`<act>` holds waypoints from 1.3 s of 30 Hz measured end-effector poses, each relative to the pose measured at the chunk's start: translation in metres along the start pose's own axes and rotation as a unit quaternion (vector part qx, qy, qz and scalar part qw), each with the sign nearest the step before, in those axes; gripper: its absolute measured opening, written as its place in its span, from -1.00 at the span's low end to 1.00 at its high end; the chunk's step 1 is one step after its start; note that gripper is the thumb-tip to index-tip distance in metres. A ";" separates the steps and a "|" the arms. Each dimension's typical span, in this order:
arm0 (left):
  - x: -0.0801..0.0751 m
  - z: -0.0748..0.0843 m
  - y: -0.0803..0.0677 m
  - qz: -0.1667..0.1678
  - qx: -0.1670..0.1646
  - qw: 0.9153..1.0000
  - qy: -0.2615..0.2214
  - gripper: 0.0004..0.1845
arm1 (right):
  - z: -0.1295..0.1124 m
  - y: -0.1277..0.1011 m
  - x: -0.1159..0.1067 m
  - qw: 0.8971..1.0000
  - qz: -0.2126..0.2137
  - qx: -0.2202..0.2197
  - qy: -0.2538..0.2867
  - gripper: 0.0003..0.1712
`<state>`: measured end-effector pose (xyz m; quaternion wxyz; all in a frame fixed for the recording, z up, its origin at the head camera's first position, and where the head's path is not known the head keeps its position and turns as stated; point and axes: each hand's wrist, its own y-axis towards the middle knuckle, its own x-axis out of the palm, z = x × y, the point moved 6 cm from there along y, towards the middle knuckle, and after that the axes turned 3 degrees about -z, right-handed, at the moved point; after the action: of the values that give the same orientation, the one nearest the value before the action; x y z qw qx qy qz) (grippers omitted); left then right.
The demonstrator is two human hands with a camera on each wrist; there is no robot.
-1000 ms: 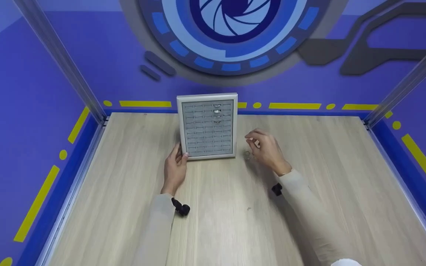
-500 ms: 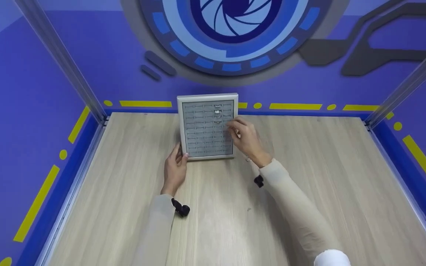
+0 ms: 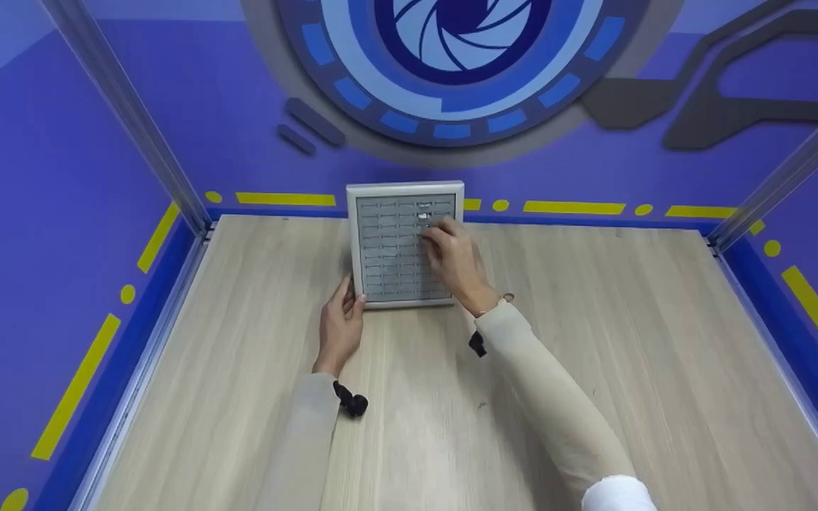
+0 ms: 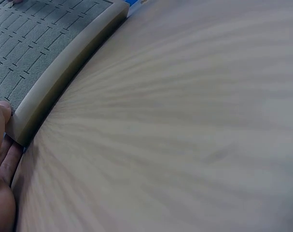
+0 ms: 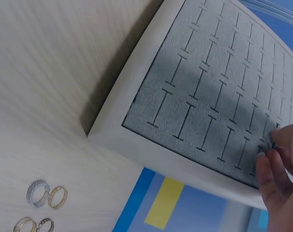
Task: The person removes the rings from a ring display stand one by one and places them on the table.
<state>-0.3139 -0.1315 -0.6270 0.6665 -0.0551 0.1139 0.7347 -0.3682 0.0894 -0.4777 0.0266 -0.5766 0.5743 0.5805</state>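
Table (image 3: 409,440): The tray was borne on its pale wooden top, well toward the rear edge.
Tray (image 3: 405,188): It was stood tilted up, its white frame facing the person; what, besides the hand, propped it could not be told.
Slotted insert (image 3: 379,248): Most of its visible slots were left unfilled.
Right hand (image 3: 457,264): Within the last second it was carried from beside the tray across to the slots toward the insert's right side. The work in hand was thereby judged to have passed from picking up to setting in.
Left hand (image 3: 341,328): The tray's lower left corner was gripped, thumb at the front, fingers behind; this hold was unchanged.
Loose rings (image 5: 37,194): Four were seen lying on the table near the tray, the lower two cut off by the picture's edge.
Seated rings (image 3: 424,215): The upper ones were seen in one column; those lower down were covered by the right hand.
Small piece (image 5: 268,139): It was pinched in the right fingertips, judged a ring, though largely hidden; whether it was seated could not be told.
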 end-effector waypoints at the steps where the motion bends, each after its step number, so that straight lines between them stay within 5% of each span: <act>1: 0.000 0.000 0.000 -0.001 0.003 1.000 0.000 -0.32 | 0.000 0.000 0.000 1.000 -0.001 0.001 -0.006 -0.91; 39: 0.000 0.001 0.000 0.000 0.004 1.000 0.014 -0.32 | 0.001 -0.007 -0.003 0.999 -0.024 -0.002 0.042 -0.91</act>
<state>-0.3136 -0.1312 -0.6263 0.6647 -0.0626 0.1267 0.7336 -0.3629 0.0947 -0.4806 0.0149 -0.6137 0.5598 0.5565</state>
